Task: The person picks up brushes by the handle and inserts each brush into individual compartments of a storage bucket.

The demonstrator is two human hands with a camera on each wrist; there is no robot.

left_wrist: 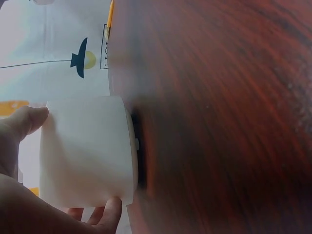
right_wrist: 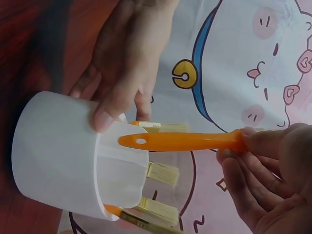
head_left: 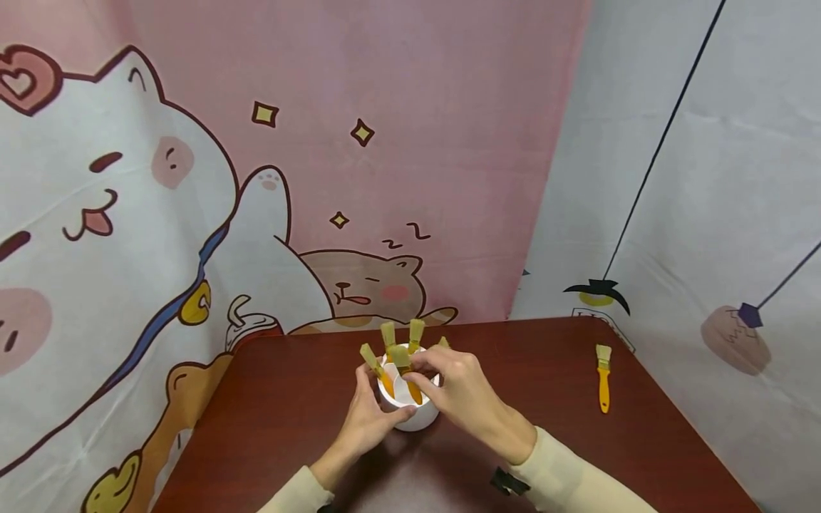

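A white cup (head_left: 420, 419) with an inner divider stands on the table. My left hand (head_left: 365, 422) grips its side, thumb near the rim and fingers wrapped around the wall (left_wrist: 87, 151). Several paintbrushes (head_left: 416, 330) with orange handles and pale bristles lean inside the cup, bristles up. Between thumb and fingers, my right hand (head_left: 465, 390) pinches another paintbrush (right_wrist: 180, 141) near its upper handle. That brush's handle end points down at the cup's opening, its bristles largely hidden by the right hand (right_wrist: 273, 180) in the right wrist view.
One more paintbrush (head_left: 604, 377) lies on the right side of the dark red wooden table (head_left: 526, 356). A black strip (head_left: 509, 482) is near the right sleeve. Behind the table hangs a cartoon-printed cloth (head_left: 449, 142).
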